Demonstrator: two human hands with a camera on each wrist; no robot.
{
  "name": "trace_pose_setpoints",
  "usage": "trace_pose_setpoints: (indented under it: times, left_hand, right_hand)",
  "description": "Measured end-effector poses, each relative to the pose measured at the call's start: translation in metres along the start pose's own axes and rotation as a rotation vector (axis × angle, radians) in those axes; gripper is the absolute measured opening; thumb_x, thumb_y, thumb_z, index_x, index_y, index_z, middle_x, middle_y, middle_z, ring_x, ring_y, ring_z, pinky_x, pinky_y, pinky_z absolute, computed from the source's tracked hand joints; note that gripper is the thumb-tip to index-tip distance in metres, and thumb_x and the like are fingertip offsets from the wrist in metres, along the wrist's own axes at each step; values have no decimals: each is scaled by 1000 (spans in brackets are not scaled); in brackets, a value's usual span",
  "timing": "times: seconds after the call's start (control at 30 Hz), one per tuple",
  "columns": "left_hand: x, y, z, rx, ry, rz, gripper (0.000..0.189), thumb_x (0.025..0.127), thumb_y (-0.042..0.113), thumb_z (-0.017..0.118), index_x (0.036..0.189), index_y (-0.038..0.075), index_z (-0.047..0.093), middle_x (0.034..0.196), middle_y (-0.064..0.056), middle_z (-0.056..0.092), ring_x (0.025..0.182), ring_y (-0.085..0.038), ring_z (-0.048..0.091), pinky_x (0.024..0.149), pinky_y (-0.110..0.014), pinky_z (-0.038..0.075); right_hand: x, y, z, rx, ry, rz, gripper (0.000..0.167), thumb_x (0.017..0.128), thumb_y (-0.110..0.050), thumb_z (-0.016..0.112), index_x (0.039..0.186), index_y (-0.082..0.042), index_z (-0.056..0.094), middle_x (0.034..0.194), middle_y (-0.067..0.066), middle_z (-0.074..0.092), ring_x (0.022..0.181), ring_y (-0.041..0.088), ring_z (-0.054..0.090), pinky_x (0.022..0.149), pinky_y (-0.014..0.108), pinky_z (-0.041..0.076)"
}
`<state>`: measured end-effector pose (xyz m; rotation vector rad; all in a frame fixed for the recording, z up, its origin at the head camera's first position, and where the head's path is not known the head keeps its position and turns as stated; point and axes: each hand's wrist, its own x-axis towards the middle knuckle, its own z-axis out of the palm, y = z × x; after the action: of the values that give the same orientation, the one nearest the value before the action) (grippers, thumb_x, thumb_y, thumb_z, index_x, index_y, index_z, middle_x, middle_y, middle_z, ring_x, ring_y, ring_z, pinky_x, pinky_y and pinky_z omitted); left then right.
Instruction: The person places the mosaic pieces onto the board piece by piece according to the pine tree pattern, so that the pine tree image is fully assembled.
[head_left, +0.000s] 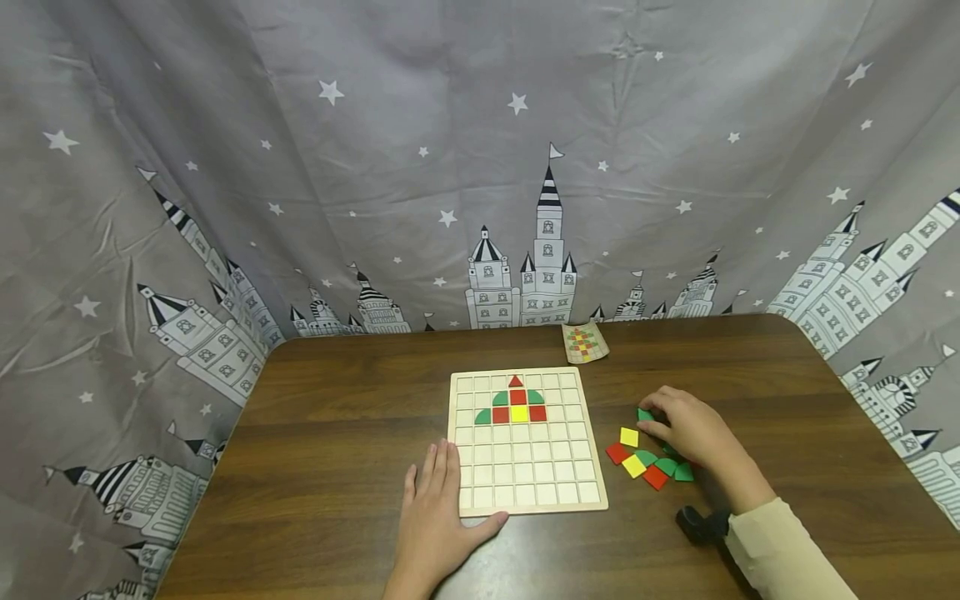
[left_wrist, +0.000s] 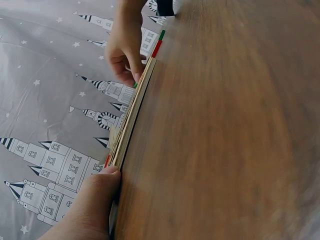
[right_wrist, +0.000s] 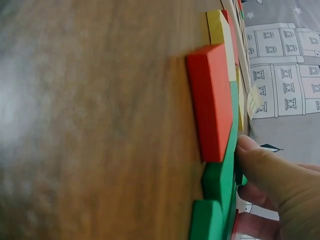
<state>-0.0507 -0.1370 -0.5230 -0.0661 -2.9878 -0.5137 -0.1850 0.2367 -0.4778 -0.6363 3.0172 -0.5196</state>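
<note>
A wooden grid board [head_left: 525, 475] lies on the table. In its upper rows are a red triangle [head_left: 515, 382], a yellow square [head_left: 519, 413], three red squares and three green rounded pieces. My left hand [head_left: 435, 533] rests at the board's near left corner, fingers straight along the left edge and thumb at the front edge. Right of the board, my right hand [head_left: 690, 427] pinches a green piece [head_left: 645, 414] between thumb and fingers. Below that hand lie loose tiles: a yellow square [head_left: 629, 437], a red square [head_left: 617, 453] and several green pieces [head_left: 683, 472], partly hidden by the hand.
Behind the board, a pattern card [head_left: 585, 342] with a coloured figure stands near the table's back edge. A black strap-like thing [head_left: 701, 526] is at the right wrist. A grey curtain [head_left: 390, 167] printed with castles and stars hangs behind the brown wooden table [head_left: 322, 467].
</note>
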Motion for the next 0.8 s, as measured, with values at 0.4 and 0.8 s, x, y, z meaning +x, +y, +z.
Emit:
trace_pose_setpoints:
  times: [0.4, 0.8]
  left_hand:
    - [0, 0, 0, -5, 0, 2, 121, 71, 87, 55, 154, 2, 32, 163, -15, 29, 153, -31, 23, 121, -57, 18]
    - [0, -1, 0, -2, 2, 3, 121, 72, 88, 54, 155, 3, 31, 163, -14, 28, 153, -31, 23, 121, -57, 19]
  right_hand:
    - [4, -3, 4, 25, -22, 33, 24, 87, -23, 74, 105, -9, 72, 89, 0, 66, 76, 14, 56, 70, 36, 53]
    - [5, -7, 2, 29, -14, -40, 26, 91, -19, 72, 109, -1, 72, 96, 7, 67, 84, 19, 62, 77, 42, 56]
